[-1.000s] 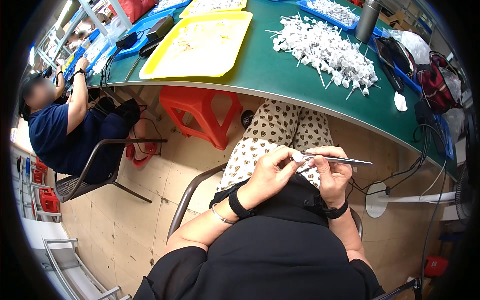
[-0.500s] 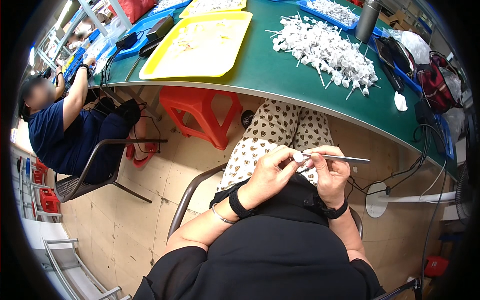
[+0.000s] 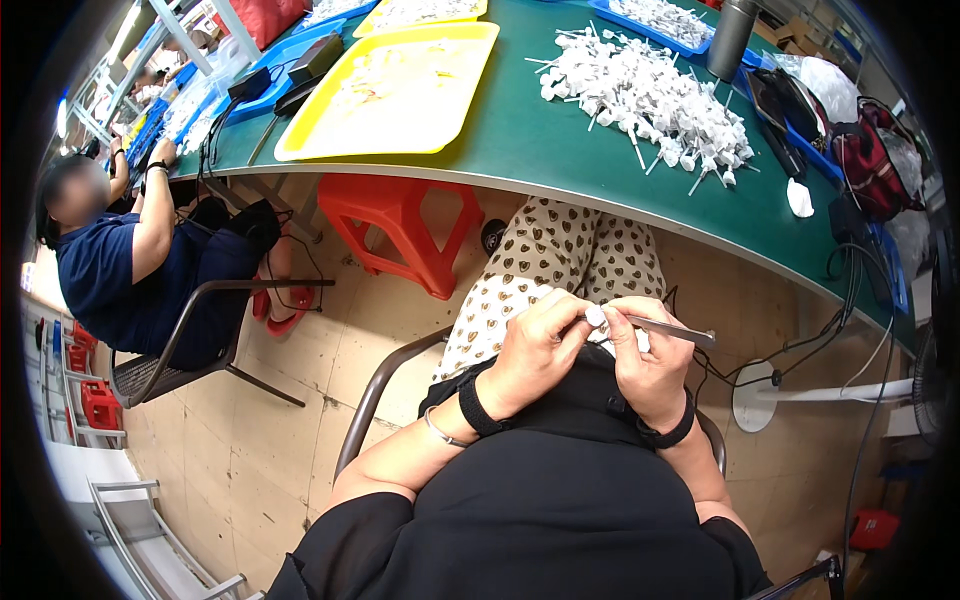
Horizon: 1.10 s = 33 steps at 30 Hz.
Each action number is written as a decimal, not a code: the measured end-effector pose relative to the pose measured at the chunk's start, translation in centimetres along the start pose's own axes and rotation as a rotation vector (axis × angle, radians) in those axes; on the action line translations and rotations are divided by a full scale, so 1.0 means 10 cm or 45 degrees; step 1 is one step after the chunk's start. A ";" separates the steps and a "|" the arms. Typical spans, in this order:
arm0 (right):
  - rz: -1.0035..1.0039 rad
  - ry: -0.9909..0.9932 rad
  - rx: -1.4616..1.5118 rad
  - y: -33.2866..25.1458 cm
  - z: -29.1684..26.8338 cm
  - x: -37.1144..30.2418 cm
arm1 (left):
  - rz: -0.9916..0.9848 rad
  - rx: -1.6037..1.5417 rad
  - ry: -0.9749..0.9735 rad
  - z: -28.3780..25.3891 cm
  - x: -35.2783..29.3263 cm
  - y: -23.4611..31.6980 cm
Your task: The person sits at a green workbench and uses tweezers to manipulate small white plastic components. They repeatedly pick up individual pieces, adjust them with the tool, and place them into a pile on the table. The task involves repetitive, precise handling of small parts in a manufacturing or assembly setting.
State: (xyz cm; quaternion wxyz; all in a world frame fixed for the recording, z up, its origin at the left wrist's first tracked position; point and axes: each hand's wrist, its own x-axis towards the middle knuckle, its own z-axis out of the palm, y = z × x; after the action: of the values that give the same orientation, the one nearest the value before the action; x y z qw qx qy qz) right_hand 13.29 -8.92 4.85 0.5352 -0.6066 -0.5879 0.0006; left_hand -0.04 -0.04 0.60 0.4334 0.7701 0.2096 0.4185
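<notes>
Above my lap, both hands are close together. My left hand (image 3: 541,352) pinches a small round white piece (image 3: 595,316) between thumb and fingertips. My right hand (image 3: 648,365) is closed round a slim, flat metal tool (image 3: 672,329), which sticks out to the right between thumb and fingers. The tool's working end is hidden by the fingers beside the white piece, so I cannot tell whether it touches it. Ahead on the green table (image 3: 497,140) lies a loose pile of small white parts with thin stems (image 3: 650,100).
A yellow tray (image 3: 400,95) stands at the table's left front edge, over a red stool (image 3: 400,225). A dark cylindrical flask (image 3: 733,40) and a plaid bag (image 3: 875,160) are at the right. Cables (image 3: 850,290) hang there. A co-worker (image 3: 140,240) sits at left.
My right hand has shifted slightly left, and the metal tool now slants more, its outer end lower and further left. The left hand barely moves. The co-worker's hand moved slightly.
</notes>
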 end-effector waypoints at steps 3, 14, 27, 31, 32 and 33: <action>0.005 -0.027 -0.053 -0.03 -0.01 0.00 | 0.054 0.025 0.004 -0.01 0.01 0.02; 0.237 0.119 0.507 0.04 -0.01 -0.05 | -0.256 -0.493 -0.035 0.01 0.01 0.00; 0.183 0.061 0.461 0.05 0.03 -0.07 | -0.263 -0.468 -0.027 0.01 -0.02 -0.02; 0.185 0.081 0.465 0.07 0.04 -0.08 | -0.264 -0.442 -0.073 -0.01 -0.02 0.00; 0.191 0.072 0.466 0.07 0.03 -0.08 | -0.266 -0.435 -0.070 -0.01 -0.02 0.01; 0.187 0.071 0.454 0.07 0.03 -0.08 | -0.266 -0.442 -0.067 -0.01 -0.01 0.01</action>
State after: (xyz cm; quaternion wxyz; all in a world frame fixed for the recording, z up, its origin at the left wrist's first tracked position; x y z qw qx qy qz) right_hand 13.41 -9.10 3.76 0.6488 -0.5433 -0.5174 0.1270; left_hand -0.17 -0.16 0.62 0.6062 0.6685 0.2016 0.3808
